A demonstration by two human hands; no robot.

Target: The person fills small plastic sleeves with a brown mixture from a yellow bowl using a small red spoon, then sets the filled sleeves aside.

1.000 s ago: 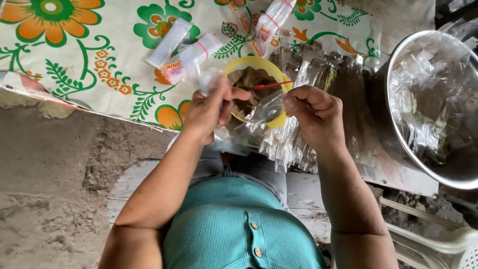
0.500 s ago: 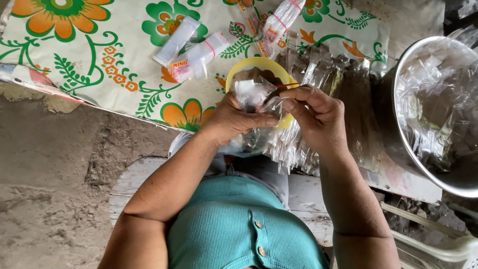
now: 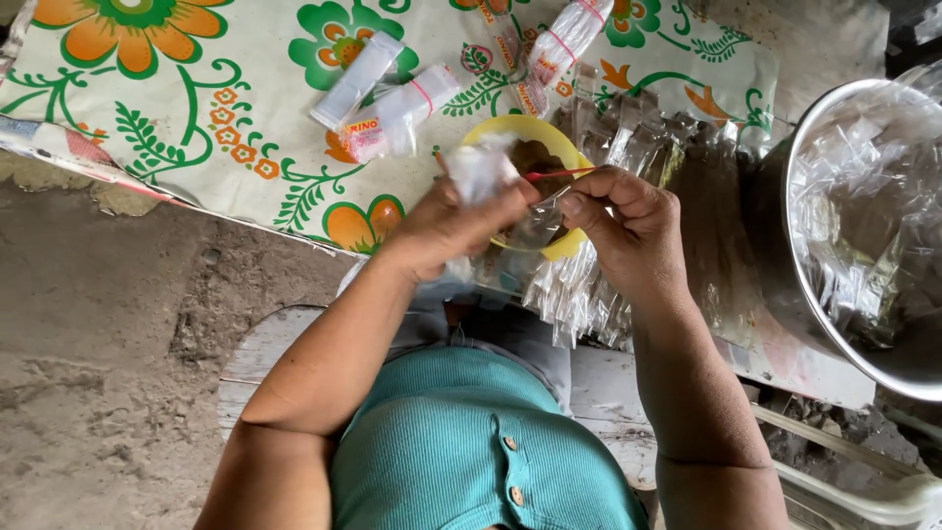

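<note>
Pinching a crinkly clear plastic bag [image 3: 481,172], both hands' fingers [image 3: 589,201] close over a round yellow bowl [image 3: 530,132]

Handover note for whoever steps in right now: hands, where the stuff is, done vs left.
Left hand: pinching a small clear bag over the yellow bowl.
Right hand: holding a thin red stick at the bag's mouth.
Bowl holds brown filling, on the floral tablecloth.
Clear bags lie in a row beyond the bowl; more in the metal basin at right.
Rolled bag packs at the bowl's left.
Done: cannot tell how many are filled. Left: bag in hand unfinished.
</note>
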